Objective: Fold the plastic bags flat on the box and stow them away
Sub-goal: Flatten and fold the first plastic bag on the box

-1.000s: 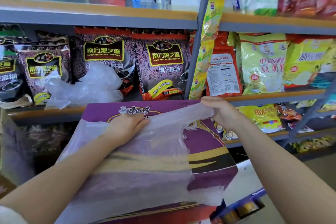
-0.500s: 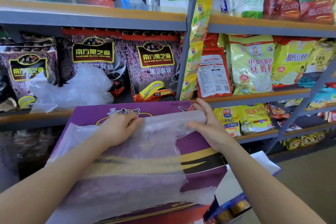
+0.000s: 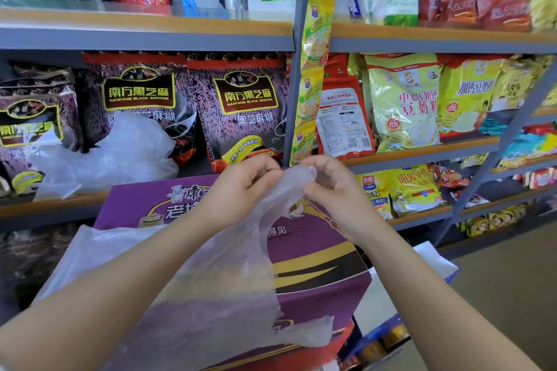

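Both of your hands pinch the far end of the translucent plastic bag [image 3: 229,274]: your left hand [image 3: 241,190] and right hand [image 3: 330,193] sit close together, fingers curled round the gathered top edge just above the far side of the purple cardboard box [image 3: 319,262]. The rest of the bag drapes toward you over the box lid and under your left forearm. A second crumpled plastic bag [image 3: 120,156] lies on the shelf [image 3: 45,205] beyond, against the black sesame packets [image 3: 247,111].
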Available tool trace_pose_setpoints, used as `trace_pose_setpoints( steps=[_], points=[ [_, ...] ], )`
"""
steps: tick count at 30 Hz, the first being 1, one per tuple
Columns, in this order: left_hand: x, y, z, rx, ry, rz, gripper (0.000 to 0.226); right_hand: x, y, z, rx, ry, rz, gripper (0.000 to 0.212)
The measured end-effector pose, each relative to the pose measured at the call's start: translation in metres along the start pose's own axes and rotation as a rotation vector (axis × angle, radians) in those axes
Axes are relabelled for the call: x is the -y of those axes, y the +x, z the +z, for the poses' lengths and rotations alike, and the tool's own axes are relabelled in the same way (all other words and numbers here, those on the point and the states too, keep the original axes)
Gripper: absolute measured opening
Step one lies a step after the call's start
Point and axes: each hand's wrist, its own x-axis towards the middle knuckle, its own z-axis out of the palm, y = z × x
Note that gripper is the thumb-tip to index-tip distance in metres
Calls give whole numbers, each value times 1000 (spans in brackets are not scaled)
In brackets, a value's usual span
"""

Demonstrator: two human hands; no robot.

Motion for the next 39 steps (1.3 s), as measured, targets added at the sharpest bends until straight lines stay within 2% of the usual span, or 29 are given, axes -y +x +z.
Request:
trace_pose_setpoints(
  steps=[2,4,8,11,13,15,16,17,19,20,21,23,25,28,31,34,35,37,39],
  points=[
    [4,-3,-2,-18,22,-5,26,1,-1,1,-56,-78,-15,23],
    [6,-7,-2,-3,70,-21,26,3,-2,2,-46,-25,7,25],
    [13,-15,0,-14,172,-23,29,1,1,-2,181,259,122,22],
    [19,-19,-3,-59,196,-7,19,-1,2,-7,353,451,230,16],
    [20,-20,-4,-82,201,16,15,-1,3,-8,419,629,351,33],
    [21,-22,-4,-84,187,10,19,-1,5,-6,349,733,476,46],
    [21,-22,-4,-67,151,-6,20,1,6,-4,311,752,526,45],
    [22,-23,-4,-28,85,-32,23,5,7,-3,277,745,559,39],
    [19,-25,-4,98,-67,-109,44,9,8,-3,240,682,549,26],
    [19,-27,-3,155,-135,-166,45,11,9,-5,243,623,505,26],
    [21,-30,-1,192,-184,-236,37,14,11,-7,254,563,455,29],
    [28,-35,2,241,-170,-302,25,17,14,-12,234,470,394,33],
    [34,-37,5,291,-51,-234,29,17,15,-20,189,407,389,31],
    [44,-39,6,267,53,-190,34,12,13,-26,155,354,389,27],
    [52,-41,4,184,79,-168,37,4,15,-30,5,381,363,23],
    [62,-42,-2,147,197,-151,39,-9,16,-34,-151,348,320,4],
    [65,-43,-4,138,243,-150,37,-14,15,-35,-146,342,298,10],
    [65,-45,-8,102,298,-160,34,-23,8,-36,-27,316,272,36],
    [64,-48,-11,68,320,-185,34,-28,1,-32,29,106,242,55]
  ],
)
